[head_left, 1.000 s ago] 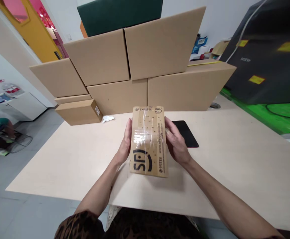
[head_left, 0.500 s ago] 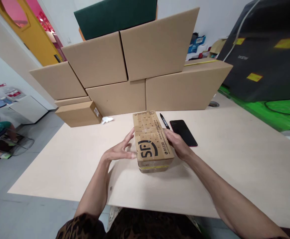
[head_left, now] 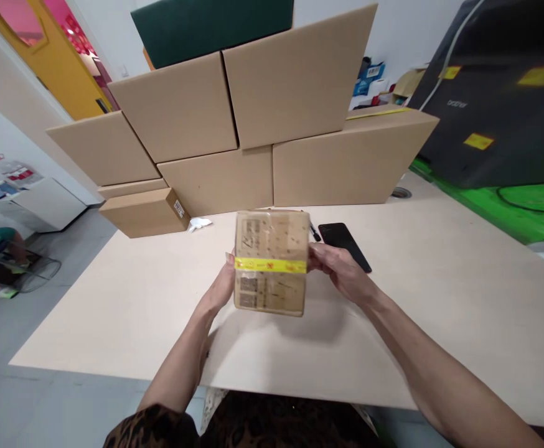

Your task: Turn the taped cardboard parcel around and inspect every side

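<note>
A small brown cardboard parcel [head_left: 271, 261], crossed by a strip of yellow tape, is held up above the pale table [head_left: 431, 298] with its short end face toward me. My left hand [head_left: 220, 287] grips its left side, fingers mostly hidden behind it. On the parcel's right side, my right hand [head_left: 342, 269] pinches the edge with fingers and thumb. A black phone [head_left: 345, 244] and a black marker [head_left: 315, 233] lie on the table just right of and behind the parcel.
Several large cardboard boxes [head_left: 234, 130] are stacked in a wall along the table's back edge. A smaller flat box [head_left: 144, 211] and a crumpled white scrap [head_left: 200, 223] sit at the back left. A dark covered machine [head_left: 500, 93] stands at the right.
The parcel lay flat on the table with the logo up half a second ago. Both hands have since lifted and tipped it, so its yellow-taped end face now points at me.
</note>
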A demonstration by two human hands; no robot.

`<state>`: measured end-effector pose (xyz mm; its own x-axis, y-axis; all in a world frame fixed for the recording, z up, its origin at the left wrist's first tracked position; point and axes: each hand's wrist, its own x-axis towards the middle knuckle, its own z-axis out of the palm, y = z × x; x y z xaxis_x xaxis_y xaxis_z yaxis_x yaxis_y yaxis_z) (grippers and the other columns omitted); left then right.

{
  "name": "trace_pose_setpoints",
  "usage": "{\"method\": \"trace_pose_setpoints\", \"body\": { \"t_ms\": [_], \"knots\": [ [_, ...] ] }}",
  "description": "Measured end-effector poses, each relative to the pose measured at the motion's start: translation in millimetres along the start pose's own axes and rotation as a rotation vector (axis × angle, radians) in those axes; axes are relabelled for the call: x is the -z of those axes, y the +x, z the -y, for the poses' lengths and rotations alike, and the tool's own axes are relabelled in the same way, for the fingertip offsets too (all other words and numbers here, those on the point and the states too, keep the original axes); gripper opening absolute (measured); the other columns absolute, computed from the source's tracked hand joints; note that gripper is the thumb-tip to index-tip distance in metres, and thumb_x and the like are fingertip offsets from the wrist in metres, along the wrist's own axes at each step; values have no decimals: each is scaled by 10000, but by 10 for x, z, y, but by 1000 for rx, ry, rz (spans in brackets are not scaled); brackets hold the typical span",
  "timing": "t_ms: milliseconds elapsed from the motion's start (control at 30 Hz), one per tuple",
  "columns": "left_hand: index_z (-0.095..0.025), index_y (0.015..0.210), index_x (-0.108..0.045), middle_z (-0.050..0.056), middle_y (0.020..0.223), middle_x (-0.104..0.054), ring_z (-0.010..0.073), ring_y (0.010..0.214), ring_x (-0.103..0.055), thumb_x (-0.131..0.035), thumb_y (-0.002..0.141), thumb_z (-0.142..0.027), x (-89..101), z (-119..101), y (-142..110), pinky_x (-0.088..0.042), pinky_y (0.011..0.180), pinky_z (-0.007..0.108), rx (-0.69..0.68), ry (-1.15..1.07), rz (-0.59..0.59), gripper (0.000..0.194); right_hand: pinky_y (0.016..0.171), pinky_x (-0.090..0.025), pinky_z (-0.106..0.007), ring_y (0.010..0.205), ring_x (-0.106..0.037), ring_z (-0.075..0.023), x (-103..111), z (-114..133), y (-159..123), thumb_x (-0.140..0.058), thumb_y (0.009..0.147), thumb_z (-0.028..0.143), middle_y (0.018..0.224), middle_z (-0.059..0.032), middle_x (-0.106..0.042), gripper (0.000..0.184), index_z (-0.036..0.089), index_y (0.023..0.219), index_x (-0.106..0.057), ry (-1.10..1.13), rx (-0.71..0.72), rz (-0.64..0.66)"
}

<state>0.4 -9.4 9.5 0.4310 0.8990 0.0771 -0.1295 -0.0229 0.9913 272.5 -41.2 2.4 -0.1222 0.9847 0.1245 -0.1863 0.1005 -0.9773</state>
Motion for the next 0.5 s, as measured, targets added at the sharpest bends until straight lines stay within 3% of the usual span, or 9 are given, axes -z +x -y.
{"method": "trace_pose_setpoints", "body": {
  "t_ms": [167, 233, 267, 333, 400, 500],
  "knots": [
    [-304, 1429, -702, 59, 1367, -791, 377, 1524, -546, -529, 906, -868, 32, -81, 10, -444, 1275, 565, 103, -191, -52, 788, 844, -618, -466, 849, -736, -249, -77, 35, -83, -732, 908, 645, 1028, -87, -791, 474, 259, 1168, -827, 29, 79, -54],
    [-316, 1443, -691, 54, 1360, -796, 373, 1514, -558, -543, 902, -865, 24, -104, 7, -457, 1267, 562, 105, -187, -59, 785, 961, -612, -511, 1028, -751, -292, -70, 4, -99, -703, 932, 650, 1182, -102, -785, 483, 289, 1234, -811, -39, 144, -49],
    [-320, 1453, -685, 52, 1374, -789, 371, 1518, -553, -535, 902, -871, 16, -112, 5, -451, 1271, 562, 106, -177, -49, 793, 1061, -580, -540, 1200, -720, -326, -69, -18, -103, -707, 926, 661, 1326, -105, -754, 515, 308, 1292, -790, -89, 183, -30],
    [-330, 1476, -668, 51, 1419, -765, 366, 1539, -530, -481, 905, -899, -2, -114, -2, -424, 1285, 571, 106, -151, -17, 827, 1263, -425, -583, 1542, -490, -375, -83, -66, -107, -760, 872, 688, 1630, -78, -576, 680, 346, 1456, -691, -204, 250, 28],
    [-335, 1489, -660, 59, 1452, -745, 371, 1558, -503, -411, 901, -931, -16, -99, -15, -393, 1295, 586, 106, -100, 10, 873, 1355, -270, -591, 1666, -289, -384, -122, -103, -111, -793, 833, 704, 1778, -50, -383, 867, 352, 1589, -555, -287, 271, 61],
    [-327, 1473, -679, 74, 1497, -714, 384, 1572, -478, -348, 902, -941, -42, -84, -46, -357, 1305, 594, 76, 56, 30, 901, 1350, -290, -585, 1635, -363, -379, -192, -115, -127, -685, 916, 724, 1771, -75, -399, 830, 316, 1618, -514, -290, 240, -28]
  ]
}}
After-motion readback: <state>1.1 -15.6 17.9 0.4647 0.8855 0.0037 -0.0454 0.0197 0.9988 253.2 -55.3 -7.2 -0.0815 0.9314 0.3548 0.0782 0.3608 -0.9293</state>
